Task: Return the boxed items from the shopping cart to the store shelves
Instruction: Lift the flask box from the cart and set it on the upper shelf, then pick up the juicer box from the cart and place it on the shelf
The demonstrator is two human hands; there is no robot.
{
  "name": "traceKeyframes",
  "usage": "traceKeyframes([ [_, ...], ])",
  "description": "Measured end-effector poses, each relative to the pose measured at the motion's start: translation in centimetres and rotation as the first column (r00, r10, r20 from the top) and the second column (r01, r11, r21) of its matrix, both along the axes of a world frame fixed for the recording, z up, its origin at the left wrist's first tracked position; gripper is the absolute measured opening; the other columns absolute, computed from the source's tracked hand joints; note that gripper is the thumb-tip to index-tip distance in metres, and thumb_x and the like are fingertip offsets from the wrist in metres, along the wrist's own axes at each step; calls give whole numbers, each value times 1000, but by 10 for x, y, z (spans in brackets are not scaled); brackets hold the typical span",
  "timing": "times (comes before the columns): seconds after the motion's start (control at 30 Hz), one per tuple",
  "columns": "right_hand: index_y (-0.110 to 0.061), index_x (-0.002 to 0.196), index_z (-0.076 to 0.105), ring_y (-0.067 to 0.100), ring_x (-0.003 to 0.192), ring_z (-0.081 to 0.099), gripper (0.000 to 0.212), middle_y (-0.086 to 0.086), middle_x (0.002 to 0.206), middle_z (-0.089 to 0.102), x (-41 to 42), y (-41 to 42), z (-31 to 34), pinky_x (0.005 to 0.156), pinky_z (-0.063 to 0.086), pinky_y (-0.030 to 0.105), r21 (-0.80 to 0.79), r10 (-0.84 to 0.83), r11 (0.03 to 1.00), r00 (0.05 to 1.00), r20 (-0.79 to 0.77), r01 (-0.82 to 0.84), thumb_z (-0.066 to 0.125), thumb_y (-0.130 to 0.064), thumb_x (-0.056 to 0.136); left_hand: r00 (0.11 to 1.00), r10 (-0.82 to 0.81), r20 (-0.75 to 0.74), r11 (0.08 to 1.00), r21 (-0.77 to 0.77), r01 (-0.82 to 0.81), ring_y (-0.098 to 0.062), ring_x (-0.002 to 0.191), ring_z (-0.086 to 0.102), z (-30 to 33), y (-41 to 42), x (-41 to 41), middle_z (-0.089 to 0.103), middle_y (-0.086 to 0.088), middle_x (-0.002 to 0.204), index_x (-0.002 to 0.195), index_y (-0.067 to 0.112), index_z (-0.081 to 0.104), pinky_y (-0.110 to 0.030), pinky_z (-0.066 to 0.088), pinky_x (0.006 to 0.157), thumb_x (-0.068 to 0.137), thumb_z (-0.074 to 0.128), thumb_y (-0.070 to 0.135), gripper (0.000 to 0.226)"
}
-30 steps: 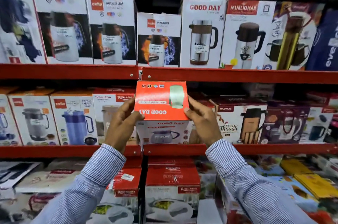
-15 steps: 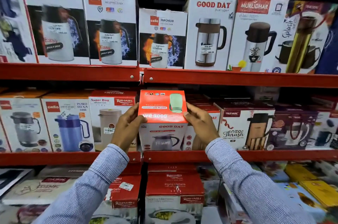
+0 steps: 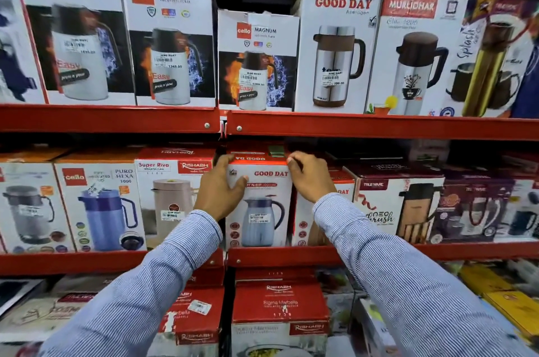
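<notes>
The Good Day box [image 3: 264, 196] is being gripped at both upper front corners: L hand [image 3: 220, 187] is being pressed flat vs. its left edge, thumb laid across the front; R hand [image 3: 310, 175] is being curled over the top right corner, fingers bent down. The box is being held upright on the middle red shelf [image 3: 291, 256], w/ a Rishabh Super Riva box [image 3: 172, 196] just beside it on the left and another Good Day box [image 3: 323, 219] touching on the right. Striped sleeves [image 3: 393, 269] are being shown below. Cello Magnum boxes [image 3: 256, 62] are being displayed on the shelf above.
</notes>
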State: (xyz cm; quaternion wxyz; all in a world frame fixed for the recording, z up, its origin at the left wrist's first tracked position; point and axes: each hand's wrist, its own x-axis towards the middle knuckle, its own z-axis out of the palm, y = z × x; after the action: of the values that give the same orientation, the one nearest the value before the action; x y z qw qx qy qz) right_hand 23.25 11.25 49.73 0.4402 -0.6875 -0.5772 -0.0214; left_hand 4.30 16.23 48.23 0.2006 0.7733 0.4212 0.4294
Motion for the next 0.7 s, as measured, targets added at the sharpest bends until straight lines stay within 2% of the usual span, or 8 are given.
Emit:
traceKeyframes([
  [0.07, -11, 117, 62, 28, 89, 68, 29, 15, 106, 72, 0, 1, 0, 78, 51, 30, -65, 26, 998, 999, 35, -24, 44, -23, 97, 999, -5, -44, 1000, -11, 5, -28, 123, 55, -1, 1, 2, 56, -10, 138, 144, 14, 36, -34, 42, 103, 88, 65, 23, 64],
  [0.13, -12, 127, 55, 29, 98, 67, 35, 17, 114, 69, -1, -1, -1, 85, 51, 30, -107, 43, 994, 996, 81, -34, 43, -23, 97, 998, -9, -63, 1000, -13, 9, -28, 126, 54, -2, 0, 3, 53, -11, 141, 147, 13, 33, -33, 41, 105, 86, 68, 24, 71],
  [0.17, -13, 134, 50, 29, 107, 63, 40, 17, 122, 65, -1, -3, -2, 91, 48, 31, -122, 48, 992, 991, 123, -33, 44, -24, 96, 998, -12, -59, 1000, -16, 12, -28, 126, 54, -3, -1, 2, 52, -11, 143, 148, 13, 31, -34, 41, 105, 85, 69, 25, 74],
  [0.23, -17, 147, 32, 31, 131, 44, 54, 13, 146, 46, -2, -10, -9, 107, 39, 39, -178, 46, 984, 974, 220, -6, 45, -30, 96, 999, -16, -45, 1000, 3, 17, -28, 132, 48, -10, -5, 1, 45, -11, 148, 150, 16, 26, -37, 39, 108, 84, 70, 28, 80],
  [0.33, -23, 152, 13, 33, 147, 16, 69, 8, 162, 16, -2, -32, -32, 116, 31, 48, -155, 3, 986, 917, 398, 64, 45, -40, 94, 986, 37, -165, 983, 182, -7, -26, 149, 16, -35, -21, 1, 12, -8, 163, 152, 28, 13, -42, 24, 117, 86, 63, 38, 83],
  [0.43, -22, 152, 13, 36, 150, 6, 71, 11, 163, 9, 4, -62, -69, 120, 21, 51, -75, -71, 988, 828, 556, 135, 41, -48, 92, 939, 95, -331, 931, 364, 34, -28, 151, -4, -68, -48, 3, -5, -5, 164, 152, 32, 3, -49, 14, 120, 86, 54, 46, 84],
  [0.57, -22, 153, 9, 36, 150, 4, 74, 12, 163, 7, 14, -111, -126, 120, 16, 55, -115, -99, 973, 815, 571, 199, 40, -49, 92, 867, 98, -488, 899, 417, 133, -35, 149, -4, -119, -83, 10, 3, -12, 163, 153, 22, 9, -60, 14, 118, 84, 51, 48, 85],
  [0.7, -20, 153, 9, 38, 150, 7, 77, 13, 163, 7, 31, -163, -196, 118, 18, 59, -214, -97, 944, 832, 547, 251, 43, -48, 91, 780, 23, -625, 916, 326, 234, -39, 149, 1, -180, -115, 21, 10, -14, 162, 152, 18, 16, -65, 17, 114, 80, 54, 48, 87],
])
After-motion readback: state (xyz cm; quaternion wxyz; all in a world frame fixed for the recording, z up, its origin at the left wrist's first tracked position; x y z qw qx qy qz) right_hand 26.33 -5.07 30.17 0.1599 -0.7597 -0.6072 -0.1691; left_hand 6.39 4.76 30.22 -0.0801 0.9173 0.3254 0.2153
